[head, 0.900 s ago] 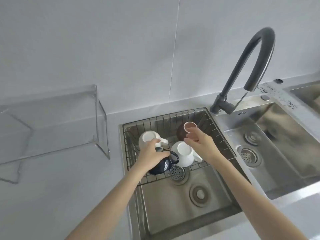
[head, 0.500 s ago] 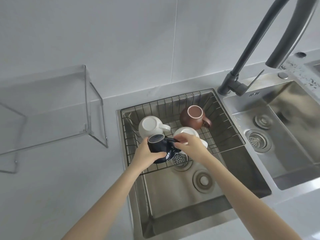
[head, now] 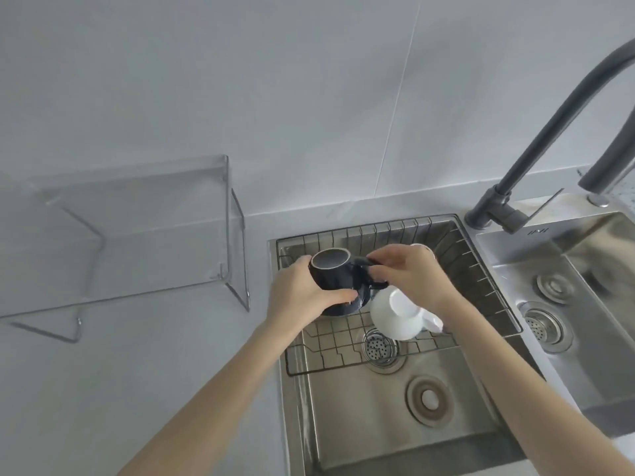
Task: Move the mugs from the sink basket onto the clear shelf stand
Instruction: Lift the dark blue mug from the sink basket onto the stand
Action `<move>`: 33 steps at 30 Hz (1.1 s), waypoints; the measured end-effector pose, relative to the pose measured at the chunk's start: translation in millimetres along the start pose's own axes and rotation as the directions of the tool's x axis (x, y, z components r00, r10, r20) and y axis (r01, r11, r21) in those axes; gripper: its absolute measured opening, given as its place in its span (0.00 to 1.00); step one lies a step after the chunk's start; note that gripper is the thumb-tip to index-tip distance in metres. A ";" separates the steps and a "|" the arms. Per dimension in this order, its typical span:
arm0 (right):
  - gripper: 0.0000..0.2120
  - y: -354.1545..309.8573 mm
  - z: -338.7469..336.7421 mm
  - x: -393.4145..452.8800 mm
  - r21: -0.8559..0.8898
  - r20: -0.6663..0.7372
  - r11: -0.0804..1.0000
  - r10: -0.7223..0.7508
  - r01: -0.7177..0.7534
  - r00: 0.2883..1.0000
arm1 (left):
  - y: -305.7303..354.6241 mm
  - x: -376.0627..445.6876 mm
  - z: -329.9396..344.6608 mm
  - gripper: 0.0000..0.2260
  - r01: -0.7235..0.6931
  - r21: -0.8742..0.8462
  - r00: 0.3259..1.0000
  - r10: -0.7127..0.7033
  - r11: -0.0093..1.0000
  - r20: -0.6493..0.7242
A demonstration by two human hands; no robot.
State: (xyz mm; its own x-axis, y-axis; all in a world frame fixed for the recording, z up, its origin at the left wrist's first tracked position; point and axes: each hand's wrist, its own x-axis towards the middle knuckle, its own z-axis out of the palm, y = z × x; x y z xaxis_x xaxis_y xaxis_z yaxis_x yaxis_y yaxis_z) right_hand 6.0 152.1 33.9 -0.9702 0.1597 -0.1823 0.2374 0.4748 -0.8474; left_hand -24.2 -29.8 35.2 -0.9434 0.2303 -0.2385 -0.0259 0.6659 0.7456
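Mugs were all at the sink basket [head: 481,266], none yet on the clear shelf stand [head: 137,242], so the task looked barely begun. Nearest, a white mug [head: 398,314] lay tipped on the basket's wire floor, just beside the right wrist. Above it, the dark mug [head: 338,276] was held up between both hands, bottom upward and tilted. The left hand [head: 299,293] was wrapped around its body from the left, thumb pressed against the lower wall. The right hand [head: 409,273] was pinched shut on the handle. Behind the right hand, a pale rim of another mug [head: 424,248] showed; its colour and pose could not be told. Farther left, the stand stood bare on the counter [head: 137,372], well apart from the basket. By my reading, every mug was left to carry over.
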 end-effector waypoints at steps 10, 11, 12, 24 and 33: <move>0.08 -172.0 23.7 72.7 0.002 0.083 0.921 -0.388 0.390 0.918 | 19.2 19.1 -152.7 0.32 -0.094 0.018 0.883 0.091 0.995 -0.461; 0.08 -181.2 34.6 82.2 -0.006 0.097 0.911 -0.410 0.412 0.907 | 12.6 23.9 -162.6 0.32 -0.078 -0.004 0.873 0.066 0.997 -0.483; 0.08 -188.2 45.8 91.4 -0.012 0.106 0.903 -0.425 0.429 0.899 | 5.9 29.0 -171.1 0.32 -0.067 -0.023 0.864 0.047 0.997 -0.501; 0.08 -198.3 128.5 163.7 -0.106 0.177 0.894 -0.414 0.436 0.893 | -58.3 80.5 -197.0 0.30 0.034 -0.053 0.815 -0.059 0.998 -0.576; 0.09 -185.5 130.9 169.9 -0.090 0.179 0.897 -0.413 0.433 0.893 | -61.2 81.5 -173.1 0.36 0.088 -0.044 0.771 -0.096 0.995 -0.630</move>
State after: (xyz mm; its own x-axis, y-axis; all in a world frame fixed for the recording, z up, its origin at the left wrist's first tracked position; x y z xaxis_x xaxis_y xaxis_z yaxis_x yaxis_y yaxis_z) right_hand -209.3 -22.1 94.8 -0.9730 -0.2088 0.0981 -0.2031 0.5733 -0.7938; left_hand -156.7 -174.6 77.9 -0.9329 -0.3332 0.1367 -0.1231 0.6517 0.7484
